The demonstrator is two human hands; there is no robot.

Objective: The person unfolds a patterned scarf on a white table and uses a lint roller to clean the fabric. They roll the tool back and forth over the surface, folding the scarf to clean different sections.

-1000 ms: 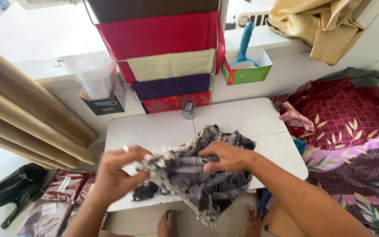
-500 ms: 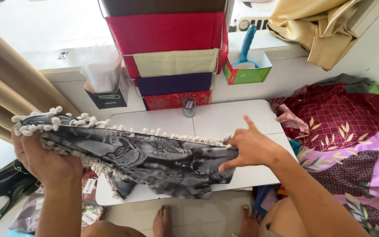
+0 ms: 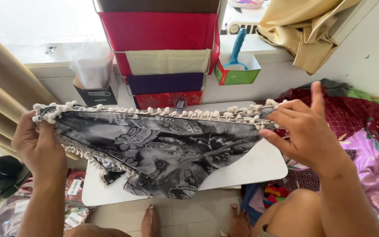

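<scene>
A grey and black patterned cloth (image 3: 163,145) with a white pom-pom fringe is stretched wide above a small white table (image 3: 259,166). My left hand (image 3: 40,145) grips its left end, raised off the table. My right hand (image 3: 305,127) pinches the right end of the fringed edge with thumb and fingers, the other fingers spread upward. The cloth's lower part sags onto the tabletop and partly hides it.
Stacked folded fabrics in red, cream, purple and red (image 3: 163,57) stand behind the table. A tissue box (image 3: 95,83) sits to their left, a green box with a blue brush (image 3: 237,66) to their right. Patterned cloths (image 3: 365,127) lie at right, a beige curtain (image 3: 5,101) at left. My bare feet (image 3: 150,221) are below.
The cloth went from a bunched heap to fully stretched. My left hand swung out left, then shifted slightly right; my right hand moved further right and up along the fringed edge.
</scene>
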